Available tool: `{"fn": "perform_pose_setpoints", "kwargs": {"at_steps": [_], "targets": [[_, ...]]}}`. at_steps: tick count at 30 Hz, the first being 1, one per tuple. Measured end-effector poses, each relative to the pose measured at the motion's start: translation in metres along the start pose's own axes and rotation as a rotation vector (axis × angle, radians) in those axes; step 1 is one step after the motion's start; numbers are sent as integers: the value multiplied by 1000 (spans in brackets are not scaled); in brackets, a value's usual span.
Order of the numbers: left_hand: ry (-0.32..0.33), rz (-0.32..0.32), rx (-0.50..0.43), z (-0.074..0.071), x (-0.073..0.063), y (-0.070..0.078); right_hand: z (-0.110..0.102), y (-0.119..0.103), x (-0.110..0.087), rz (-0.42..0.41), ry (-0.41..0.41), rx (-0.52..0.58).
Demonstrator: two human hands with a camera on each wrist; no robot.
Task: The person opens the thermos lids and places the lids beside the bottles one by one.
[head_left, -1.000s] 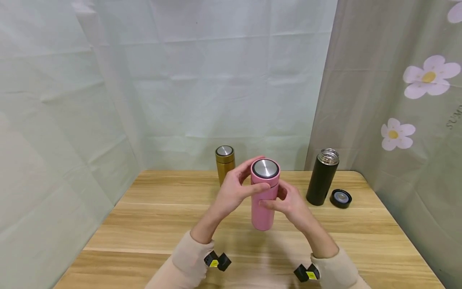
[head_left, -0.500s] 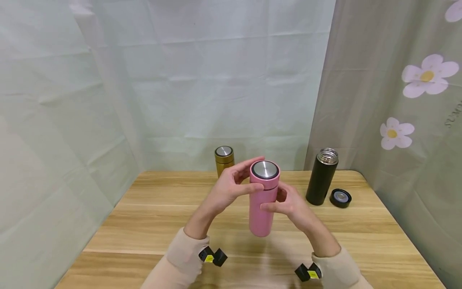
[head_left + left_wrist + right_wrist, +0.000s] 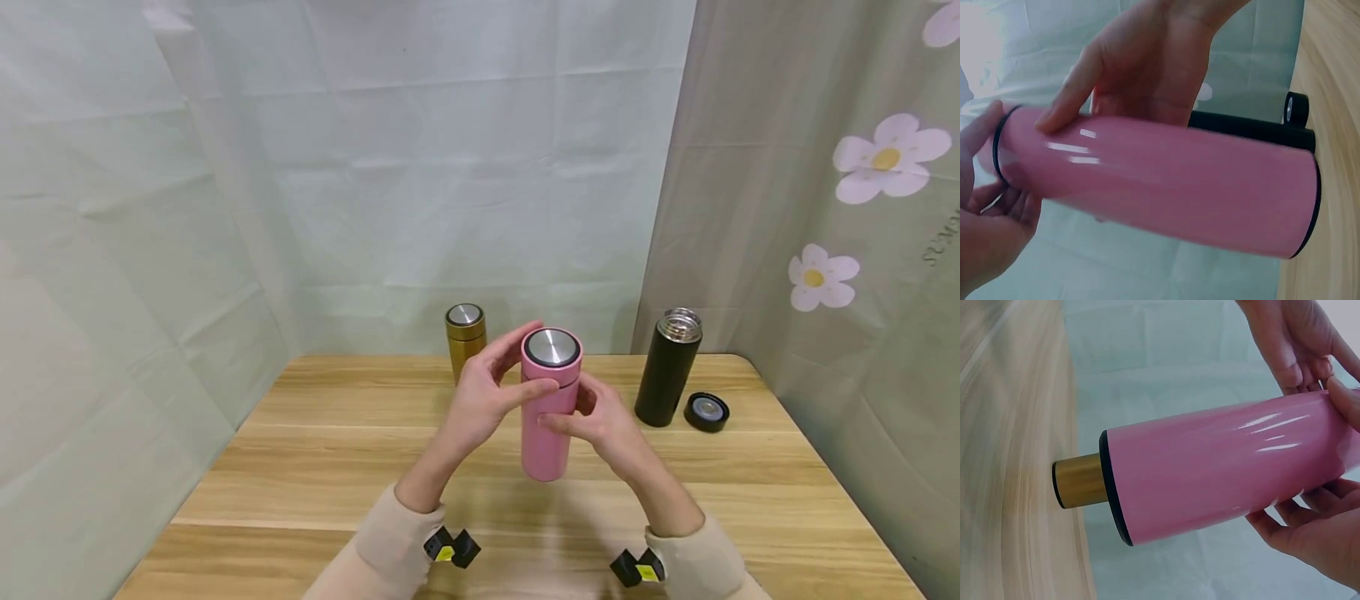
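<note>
A pink thermos with a silver-topped lid is held upright in the middle of the head view, its base off the table. The left hand grips it round the lid, thumb in front near the seam. Lower down, the right hand holds the body from the right, thumb across the front. In the left wrist view the pink thermos spans the picture, with a dark ring at the lid seam and another at the base. The right wrist view shows fingertips under the pink body.
Behind the left hand stands a gold thermos, lid on. A black thermos stands open-mouthed at the right, its black lid lying beside it. The wooden table ends at hanging cloth on the sides and back.
Both hands still hold the pink thermos. It dropped slightly toward me half a second ago and has risen back; the left hand shifted left with it, then returned right.
</note>
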State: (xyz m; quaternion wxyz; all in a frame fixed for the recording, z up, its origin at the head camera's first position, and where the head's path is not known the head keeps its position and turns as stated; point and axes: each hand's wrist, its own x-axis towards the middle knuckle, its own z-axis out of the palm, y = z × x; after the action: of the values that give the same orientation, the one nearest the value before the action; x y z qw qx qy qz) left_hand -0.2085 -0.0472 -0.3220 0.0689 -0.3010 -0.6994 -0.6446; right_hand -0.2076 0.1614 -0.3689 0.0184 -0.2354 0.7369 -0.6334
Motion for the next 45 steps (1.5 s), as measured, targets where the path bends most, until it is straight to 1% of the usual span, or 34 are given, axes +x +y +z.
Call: {"fn": "perform_pose_setpoints", "kwargs": {"at_steps": [2, 4, 7, 10, 12, 14, 16, 18, 20, 25, 28, 30, 32, 35, 38, 41, 43, 45], "targets": [[-36, -15, -33, -4, 1, 0, -1, 0, 0, -8, -7, 11], [-87, -34, -77, -9, 2, -1, -2, 0, 0, -17, -28, 26], [-169, -57, -138, -17, 5, -1, -3, -1, -1, -28, -73, 44], [-241, -67, -177, -22, 7, -3, -4, -1, -2, -32, -122, 52], [-274, -72, -191, -23, 8, -4, -5, -1, -3, -38, -143, 51], [-292, -75, -201, -24, 7, -5, -5, -1, -3, -44, -154, 56], [-290, -79, -206, -24, 7, -5, -4, 0, -3, -47, -155, 52], [-268, -83, -204, -22, 6, -4, -4, -1, -3, -43, -146, 45], [-220, -86, -179, -20, 4, -3, -3, -1, -2, -34, -127, 31], [-93, -76, -91, -10, 2, 1, 0, -1, 1, -18, -39, -15], [-66, -68, -76, -6, 2, 0, 0, -1, 1, -10, -12, -21], [-72, -60, -75, -6, 2, 0, 1, 0, 1, -6, -10, -17], [-93, -52, -86, -8, 3, -1, 0, 0, 1, -6, -13, -14], [-153, -54, -131, -14, 4, -2, 0, -1, 0, -13, -26, 6], [-221, -64, -175, -20, 6, -4, -1, -2, -1, -33, -65, 28], [-271, -69, -184, -23, 7, -5, -2, -2, -2, -52, -110, 41], [-282, -66, -175, -24, 7, -6, -2, -2, -2, -59, -130, 42], [-283, -69, -171, -24, 7, -6, -2, -2, -2, -58, -133, 37]]}}
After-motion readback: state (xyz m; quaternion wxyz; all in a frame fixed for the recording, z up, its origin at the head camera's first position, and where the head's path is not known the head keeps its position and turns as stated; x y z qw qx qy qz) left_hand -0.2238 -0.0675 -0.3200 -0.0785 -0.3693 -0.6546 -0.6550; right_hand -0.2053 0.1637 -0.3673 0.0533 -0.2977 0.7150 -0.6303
